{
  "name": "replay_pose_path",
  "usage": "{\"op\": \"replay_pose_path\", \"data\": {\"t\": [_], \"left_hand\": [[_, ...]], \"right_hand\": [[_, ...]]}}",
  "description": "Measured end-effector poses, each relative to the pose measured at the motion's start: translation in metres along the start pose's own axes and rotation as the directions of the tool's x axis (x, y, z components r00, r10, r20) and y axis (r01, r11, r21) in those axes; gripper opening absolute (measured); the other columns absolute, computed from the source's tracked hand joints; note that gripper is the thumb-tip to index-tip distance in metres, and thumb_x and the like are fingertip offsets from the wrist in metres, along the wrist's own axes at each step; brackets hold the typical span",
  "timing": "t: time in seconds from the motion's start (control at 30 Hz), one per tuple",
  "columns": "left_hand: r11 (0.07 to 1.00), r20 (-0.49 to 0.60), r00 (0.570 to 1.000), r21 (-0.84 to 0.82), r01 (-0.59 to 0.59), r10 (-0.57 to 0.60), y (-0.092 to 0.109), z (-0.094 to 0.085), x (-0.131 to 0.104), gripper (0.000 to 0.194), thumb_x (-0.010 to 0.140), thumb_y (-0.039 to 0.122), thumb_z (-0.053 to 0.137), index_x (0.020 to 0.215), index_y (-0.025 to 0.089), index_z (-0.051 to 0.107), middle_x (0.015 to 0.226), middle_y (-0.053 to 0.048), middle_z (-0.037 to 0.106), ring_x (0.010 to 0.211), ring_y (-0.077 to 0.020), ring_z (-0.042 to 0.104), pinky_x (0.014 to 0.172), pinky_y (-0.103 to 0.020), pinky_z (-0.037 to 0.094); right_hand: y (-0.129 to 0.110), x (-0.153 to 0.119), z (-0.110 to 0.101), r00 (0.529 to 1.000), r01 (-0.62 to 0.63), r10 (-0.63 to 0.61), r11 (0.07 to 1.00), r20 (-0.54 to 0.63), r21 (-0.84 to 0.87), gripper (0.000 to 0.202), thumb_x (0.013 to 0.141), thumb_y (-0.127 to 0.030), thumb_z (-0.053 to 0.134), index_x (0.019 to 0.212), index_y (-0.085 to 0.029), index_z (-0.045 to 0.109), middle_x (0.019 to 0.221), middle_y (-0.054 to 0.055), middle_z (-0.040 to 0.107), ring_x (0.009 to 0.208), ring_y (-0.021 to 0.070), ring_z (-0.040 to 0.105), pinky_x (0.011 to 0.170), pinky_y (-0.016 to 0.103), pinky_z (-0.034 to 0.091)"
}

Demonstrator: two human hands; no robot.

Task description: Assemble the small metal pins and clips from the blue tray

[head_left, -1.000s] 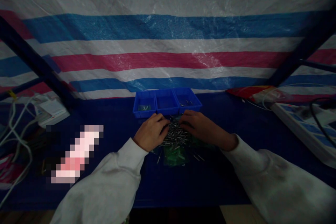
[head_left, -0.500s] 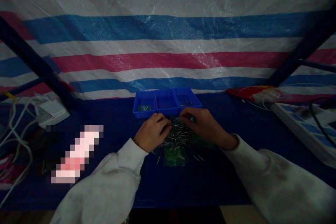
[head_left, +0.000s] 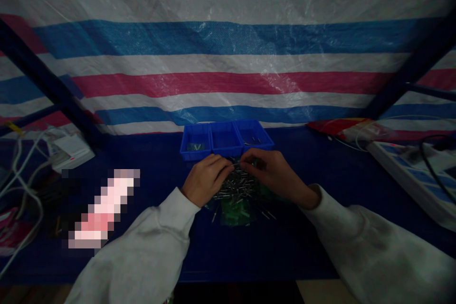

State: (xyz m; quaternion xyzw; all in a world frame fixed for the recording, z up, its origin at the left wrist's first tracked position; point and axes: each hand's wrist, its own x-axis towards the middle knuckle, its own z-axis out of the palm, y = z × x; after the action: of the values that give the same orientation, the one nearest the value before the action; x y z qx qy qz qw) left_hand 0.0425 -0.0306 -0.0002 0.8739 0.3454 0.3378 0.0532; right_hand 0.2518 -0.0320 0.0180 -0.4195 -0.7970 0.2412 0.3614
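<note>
My left hand [head_left: 208, 178] is closed in a pinch over a pile of small shiny metal pins [head_left: 239, 185]. From its fingertips a thin metal pin [head_left: 236, 165] runs across to my right hand [head_left: 265, 166], whose thumb and forefinger are pinched on the other end. Just in front of the pile lies a green clear plastic bag [head_left: 235, 213]. Beyond my hands stands a blue three-compartment tray [head_left: 225, 152]. A small clear packet [head_left: 195, 146] lies in its left compartment, and a few metal pieces are in the right one.
Everything rests on a dark blue table [head_left: 249, 256]. White cables [head_left: 21, 175] and a white box [head_left: 73, 152] lie at the left, near a pixelated patch. To the right are a red packet [head_left: 331, 127] and a white-edged panel [head_left: 409, 185]. A striped sheet [head_left: 228, 38] hangs behind.
My right hand has moved slightly left, bringing its fingertips close to those of my left hand. A thin metal pin now shows between them. The tray and pile have stayed put.
</note>
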Motion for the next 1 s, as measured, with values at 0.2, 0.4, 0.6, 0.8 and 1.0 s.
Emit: {"op": "replay_pose_path", "data": {"t": [0.2,0.4,0.6,0.8,1.0], "left_hand": [[1.0,-0.055,0.998,0.001,-0.015,0.015,0.002,-0.001,0.0,0.016,0.098,0.026,0.05,0.096,0.017,0.064,0.09,-0.003,0.07,0.086,-0.0173,0.064,0.082,-0.034,0.052],[0.998,-0.132,0.989,0.019,-0.058,0.06,0.001,0.001,-0.002,0.016,0.098,0.022,0.051,0.109,0.018,0.061,0.1,-0.005,0.07,0.093,-0.017,0.067,0.086,-0.033,0.055],[0.993,-0.121,0.987,0.058,-0.101,0.107,-0.002,0.003,-0.004,0.016,0.094,0.024,0.056,0.108,0.018,0.061,0.098,-0.005,0.069,0.09,-0.0176,0.068,0.083,-0.032,0.057],[0.994,-0.103,0.99,0.07,-0.089,0.096,-0.001,0.001,-0.005,0.013,0.096,0.022,0.052,0.104,0.018,0.061,0.094,-0.005,0.068,0.086,-0.0165,0.067,0.08,-0.03,0.056],[0.996,-0.124,0.988,0.018,-0.086,0.088,0.002,-0.002,-0.003,0.015,0.096,0.017,0.051,0.102,0.016,0.065,0.093,-0.006,0.069,0.087,-0.0169,0.065,0.082,-0.032,0.053]], "right_hand": [[-0.003,-0.003,0.002,0.997,0.069,-0.065,0.984,0.028,-0.165,0.01,0.09,-0.016,0.058,0.089,-0.02,0.067,0.077,-0.001,0.07,0.064,0.0123,0.061,0.064,0.025,0.043],[-0.004,-0.007,0.005,0.999,0.038,-0.037,0.987,0.01,-0.155,0.009,0.091,-0.018,0.057,0.087,-0.019,0.065,0.074,0.0,0.068,0.063,0.0126,0.061,0.062,0.025,0.043],[-0.007,-0.008,0.009,0.996,-0.02,0.022,1.0,0.086,-0.021,0.014,0.092,-0.024,0.056,0.082,-0.019,0.065,0.069,-0.002,0.065,0.059,0.0116,0.057,0.055,0.024,0.04],[-0.013,-0.009,0.007,0.991,-0.027,0.017,0.997,0.131,0.077,0.018,0.092,-0.032,0.058,0.082,-0.019,0.065,0.067,-0.003,0.062,0.057,0.0111,0.054,0.052,0.023,0.037],[-0.009,-0.006,0.005,0.997,-0.048,0.042,0.994,0.062,0.102,0.02,0.094,-0.033,0.053,0.086,-0.019,0.066,0.072,0.0,0.067,0.064,0.0139,0.06,0.058,0.025,0.044]]}}
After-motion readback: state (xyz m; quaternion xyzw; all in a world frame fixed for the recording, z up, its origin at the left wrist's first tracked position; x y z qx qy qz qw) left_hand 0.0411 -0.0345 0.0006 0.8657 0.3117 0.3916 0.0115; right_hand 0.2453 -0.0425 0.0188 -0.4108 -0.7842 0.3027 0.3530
